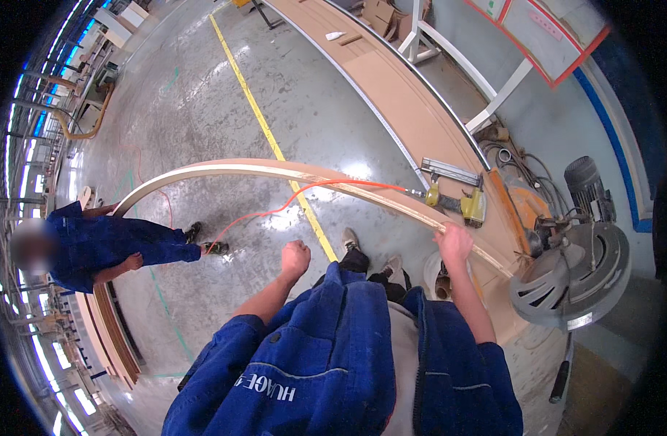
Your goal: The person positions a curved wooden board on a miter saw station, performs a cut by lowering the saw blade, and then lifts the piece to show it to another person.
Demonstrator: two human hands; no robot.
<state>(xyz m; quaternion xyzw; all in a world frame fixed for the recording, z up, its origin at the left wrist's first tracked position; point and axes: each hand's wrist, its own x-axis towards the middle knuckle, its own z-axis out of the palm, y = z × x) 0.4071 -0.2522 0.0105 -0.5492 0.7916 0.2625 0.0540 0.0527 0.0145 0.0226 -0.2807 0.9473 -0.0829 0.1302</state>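
My right hand (454, 240) grips a long, pale curved wooden strip (246, 166) near its right end. My left hand (295, 256) is curled into a fist in front of my body, below the strip, with nothing visible in it. A yellow pneumatic nail gun (464, 207) lies on the bench beside my right hand, with an orange air hose (290, 200) running from it across the strip. A co-worker (115, 243) in dark blue stands at the left, one arm at the strip's far end.
A long brown board-topped bench (355, 65) runs along the right. Beside it stand a saw machine with motor (569, 276), a white metal frame (495, 98) and coiled cables (537, 182). A yellow line (242, 102) crosses the concrete floor. Stacked boards (108, 330) lie behind the co-worker.
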